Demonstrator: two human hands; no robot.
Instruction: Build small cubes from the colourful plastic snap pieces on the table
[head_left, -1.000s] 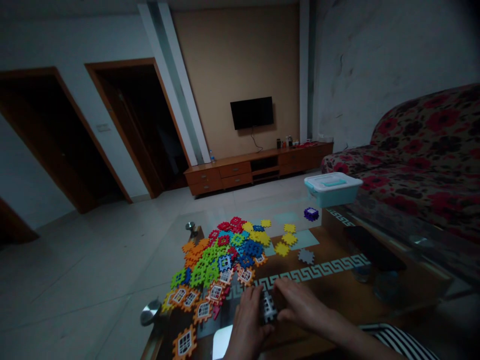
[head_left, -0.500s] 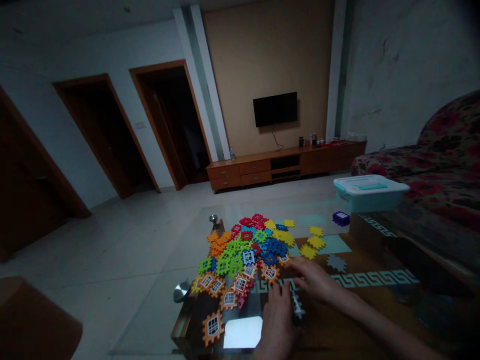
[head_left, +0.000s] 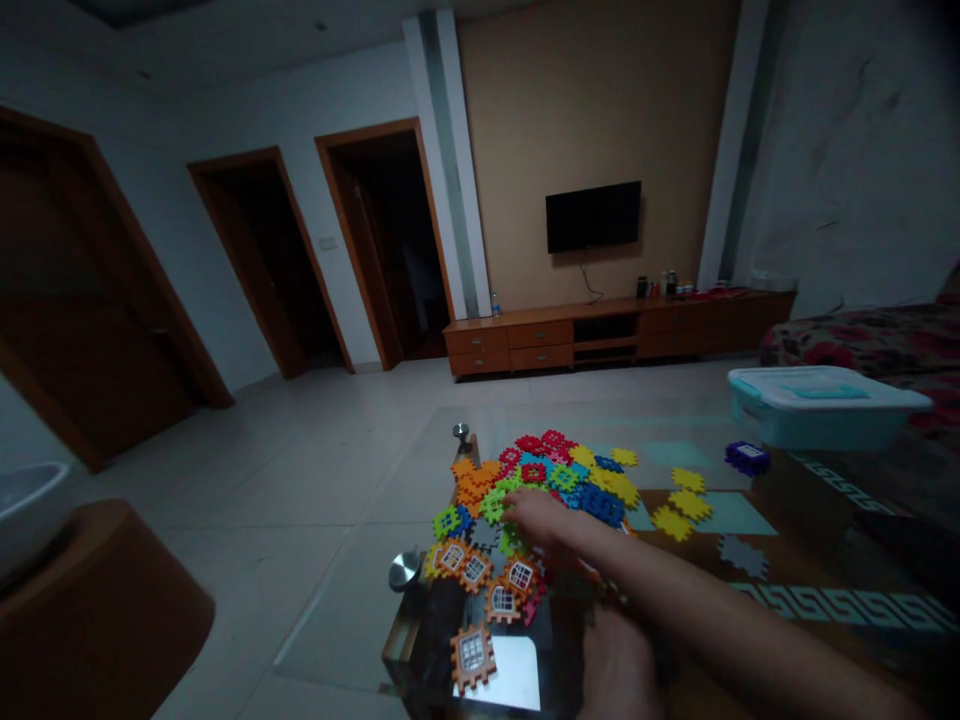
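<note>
A heap of colourful interlocking plastic tiles lies on the glass-topped table (head_left: 352, 590). My right hand (head_left: 536, 515) reaches over the heap, its fingers apart and bent down at a light-green tile (head_left: 495, 503). Just below those fingers lies a grey tile (head_left: 486, 533). Nearer to me are several orange window tiles (head_left: 474, 652). My left hand (head_left: 619, 655) is low at the table's near side, below my right forearm, which hides its fingers and whatever they may hold. Blue tiles (head_left: 600, 503) lie beyond my right wrist.
Yellow tiles (head_left: 673, 522) and another grey tile (head_left: 742, 556) lie to the right. Farther back are a purple stack of tiles (head_left: 747, 458) and a lidded turquoise box (head_left: 825, 425). Metal table fittings (head_left: 405, 570) stand along the left side. A brown stool (head_left: 120, 600) is at far left.
My right hand has moved from beside my left hand, forward and left over the heap. A grey tile now shows among the green ones. The view has turned left.
</note>
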